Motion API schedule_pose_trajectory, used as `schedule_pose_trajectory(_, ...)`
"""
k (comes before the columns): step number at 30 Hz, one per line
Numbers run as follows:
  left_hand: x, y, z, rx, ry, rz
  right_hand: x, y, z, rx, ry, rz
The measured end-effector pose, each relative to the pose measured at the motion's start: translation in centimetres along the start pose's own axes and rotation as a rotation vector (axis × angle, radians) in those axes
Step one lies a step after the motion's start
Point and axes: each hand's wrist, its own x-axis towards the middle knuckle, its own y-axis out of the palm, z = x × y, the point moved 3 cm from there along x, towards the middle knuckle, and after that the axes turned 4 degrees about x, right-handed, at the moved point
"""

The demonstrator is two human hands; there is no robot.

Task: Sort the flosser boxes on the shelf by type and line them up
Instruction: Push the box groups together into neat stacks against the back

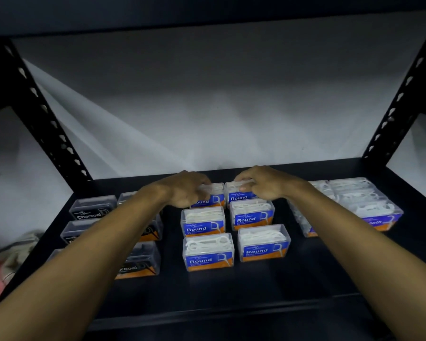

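Clear flosser boxes stand on a black shelf [231, 291]. In the middle, blue-labelled "Round" boxes form two columns of three. My left hand [187, 190] grips the back-left Round box [213, 196]; my right hand [261, 184] grips the back-right Round box [237, 194]. In front of them stand more Round boxes [203, 221] [252, 214] [208, 252] [263, 243]. Black "Charcoal" boxes [92, 207] [138, 262] stand at the left, partly hidden by my left forearm. "Smooth" boxes [369, 205] with white flossers stand at the right.
Black perforated uprights [47, 121] [401, 94] frame the shelf at both sides, and a white wall [207, 107] lies behind. A shelf board runs overhead. Crumpled cloth [8, 262] lies beyond the left edge. Bare shelf runs along the front.
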Motion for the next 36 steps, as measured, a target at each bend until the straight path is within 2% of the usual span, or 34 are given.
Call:
schedule_pose_trajectory(8,-0.3,0.1,0.0,-0.041,-0.042,0.006,0.0,0.0,-0.3,-0.01,0.018,-0.008)
schedule_pose_trajectory(13,-3.5,-1.2,-0.3,0.113,0.03,-0.288,-3.1,-1.2,0.1,-0.158,-0.16,-0.332)
schedule_pose_trajectory(15,-5.2,-1.4,-0.8,0.119,0.117,-0.312,-4.8,-1.0,0.3,-0.214,-0.245,-0.382)
schedule_pose_trajectory(19,-6.8,-0.3,-1.2,0.258,0.204,-0.157,-6.4,-0.2,0.2,-0.32,-0.284,-0.248)
schedule_pose_trajectory(22,-6.6,0.4,-1.4,0.37,0.203,-0.121,-6.4,0.5,0.0,-0.426,-0.285,-0.17)
schedule_pose_trajectory(28,-6.0,0.8,-2.2,0.412,0.188,-0.201,-5.9,0.9,0.2,-0.537,-0.279,-0.142)
schedule_pose_trajectory(36,-5.8,1.7,-2.3,0.423,0.17,-0.322,-5.9,0.8,0.4,-0.539,-0.255,-0.152)
